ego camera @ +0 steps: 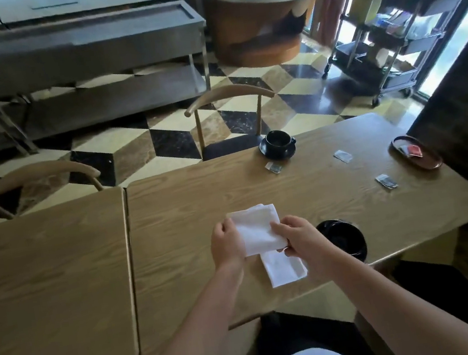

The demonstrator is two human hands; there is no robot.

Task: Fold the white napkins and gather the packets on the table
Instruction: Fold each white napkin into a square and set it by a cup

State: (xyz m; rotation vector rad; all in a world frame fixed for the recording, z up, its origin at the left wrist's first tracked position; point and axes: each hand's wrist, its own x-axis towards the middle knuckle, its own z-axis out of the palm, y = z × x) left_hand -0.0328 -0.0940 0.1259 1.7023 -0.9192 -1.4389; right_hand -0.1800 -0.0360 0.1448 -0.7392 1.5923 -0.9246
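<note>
A folded napkin point(284, 268) lies flat at the near edge of the desk point(333, 180). Just above it, both hands hold a second napkin point(257, 228): the left hand point(226, 244) grips its left edge with curled fingers, and the right hand point(299, 239) pinches its right side (thumb on top). A black dish point(346, 236) sits just right of the right hand. Farther right lies a packet point(386, 181), then two more point(274, 167) point(343, 156) near a black cup point(277, 140) on its saucer at the far edge. A tray point(424, 161) with red packets sits far right.
</note>
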